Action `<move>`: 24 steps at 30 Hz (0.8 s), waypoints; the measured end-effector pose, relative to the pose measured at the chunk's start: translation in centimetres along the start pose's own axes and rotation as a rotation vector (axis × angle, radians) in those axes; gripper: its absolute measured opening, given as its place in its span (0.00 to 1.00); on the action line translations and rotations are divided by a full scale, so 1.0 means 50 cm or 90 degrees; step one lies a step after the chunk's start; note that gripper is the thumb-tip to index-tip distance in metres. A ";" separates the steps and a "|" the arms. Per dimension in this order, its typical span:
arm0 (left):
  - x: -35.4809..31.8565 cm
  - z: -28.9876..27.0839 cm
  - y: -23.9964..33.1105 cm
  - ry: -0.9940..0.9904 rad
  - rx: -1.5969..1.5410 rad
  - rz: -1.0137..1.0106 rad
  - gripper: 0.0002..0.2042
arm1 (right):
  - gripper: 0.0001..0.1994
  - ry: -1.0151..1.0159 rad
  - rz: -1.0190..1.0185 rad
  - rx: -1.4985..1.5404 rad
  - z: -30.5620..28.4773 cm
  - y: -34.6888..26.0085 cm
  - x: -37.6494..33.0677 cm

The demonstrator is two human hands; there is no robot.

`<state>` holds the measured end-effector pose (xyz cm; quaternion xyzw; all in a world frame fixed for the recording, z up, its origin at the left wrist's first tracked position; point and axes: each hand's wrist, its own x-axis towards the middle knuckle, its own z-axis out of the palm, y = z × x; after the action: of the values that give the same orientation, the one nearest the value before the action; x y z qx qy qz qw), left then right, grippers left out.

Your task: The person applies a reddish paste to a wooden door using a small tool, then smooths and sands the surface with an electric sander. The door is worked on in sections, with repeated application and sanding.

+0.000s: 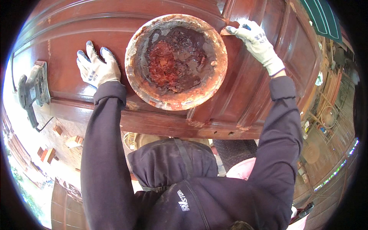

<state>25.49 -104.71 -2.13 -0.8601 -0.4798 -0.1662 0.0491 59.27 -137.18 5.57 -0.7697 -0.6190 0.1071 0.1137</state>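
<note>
A broad, shallow round bowl [134, 82] rests on a reddish-brown panelled wooden door [153, 119]. Its rim is crusted, and dark and rust-red paste lies inside. To the left of the bowl, my left hand [99, 69], in a white glove with dark fingertips, lies flat on the door with its fingers spread. My right hand [255, 42], gloved alike, is beyond the bowl's right side. Its fingers pinch a small flat brownish piece [226, 32] close to the door's raised moulding. Most of that piece is hidden by the fingers, so its kind is unclear.
A dark power sander [32, 92] stands at the door's left end, its cord hanging down. Several wood blocks [49, 155] lie on the floor at the left. A pink container [242, 168] is below the door, near my right arm. A green panel [322, 17] occupies the far right corner.
</note>
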 end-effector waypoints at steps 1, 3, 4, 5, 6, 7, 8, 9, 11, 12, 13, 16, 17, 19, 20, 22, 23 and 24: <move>-0.002 0.002 0.006 -0.001 -0.006 -0.003 0.26 | 0.25 -0.014 -0.003 -0.016 -0.008 0.004 -0.012; 0.002 -0.007 0.004 0.011 -0.002 0.003 0.26 | 0.24 -0.038 -0.029 -0.037 -0.023 0.021 -0.023; 0.001 -0.006 0.011 0.014 -0.008 0.010 0.26 | 0.24 -0.114 0.000 -0.082 -0.043 0.022 -0.022; 0.000 -0.004 0.011 0.009 -0.005 0.006 0.26 | 0.23 -0.085 -0.004 -0.073 -0.049 0.016 -0.016; 0.000 -0.003 0.008 0.004 -0.003 0.002 0.26 | 0.23 -0.057 -0.009 -0.065 -0.047 0.008 -0.008; 0.000 -0.001 0.005 -0.001 0.000 -0.002 0.25 | 0.22 -0.028 -0.013 -0.056 -0.045 -0.003 0.002; 0.000 0.002 0.002 0.000 -0.002 0.002 0.26 | 0.27 -0.018 -0.006 -0.053 -0.045 -0.012 0.014; 0.000 0.007 0.008 0.004 -0.010 0.002 0.25 | 0.25 -0.028 -0.011 -0.084 -0.048 -0.008 0.011; 0.000 -0.002 0.000 0.014 -0.001 0.001 0.25 | 0.21 -0.040 -0.034 -0.127 -0.035 -0.002 0.010; 0.001 -0.007 -0.001 0.023 -0.007 0.005 0.25 | 0.20 -0.093 -0.017 -0.137 -0.040 0.000 0.002; 0.001 -0.004 0.004 0.025 -0.014 0.008 0.25 | 0.22 -0.114 -0.006 -0.125 -0.053 -0.007 -0.003; 0.001 0.009 0.006 0.031 -0.015 0.019 0.24 | 0.27 -0.127 0.017 -0.096 -0.075 -0.025 -0.004; 0.000 0.006 0.002 0.030 -0.005 0.014 0.24 | 0.27 -0.096 0.011 -0.090 -0.062 -0.033 0.015; -0.001 0.003 -0.004 0.025 0.013 0.009 0.24 | 0.26 -0.070 -0.005 -0.098 -0.047 -0.028 0.022; 0.000 0.004 -0.005 0.023 0.007 0.006 0.25 | 0.26 -0.073 -0.014 -0.111 -0.041 -0.020 0.017; 0.001 0.004 0.004 0.018 -0.010 0.009 0.25 | 0.25 -0.122 -0.008 -0.143 -0.051 -0.010 -0.004; 0.001 0.004 0.010 0.014 -0.020 0.008 0.25 | 0.25 -0.135 -0.002 -0.129 -0.057 -0.007 -0.008; 0.001 0.004 0.009 0.009 -0.013 0.008 0.25 | 0.25 -0.148 0.004 -0.114 -0.064 -0.003 -0.010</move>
<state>25.95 -104.85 -2.29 -0.8623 -0.4725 -0.1765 0.0449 60.00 -137.79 8.66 -0.7610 -0.6329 0.1399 -0.0282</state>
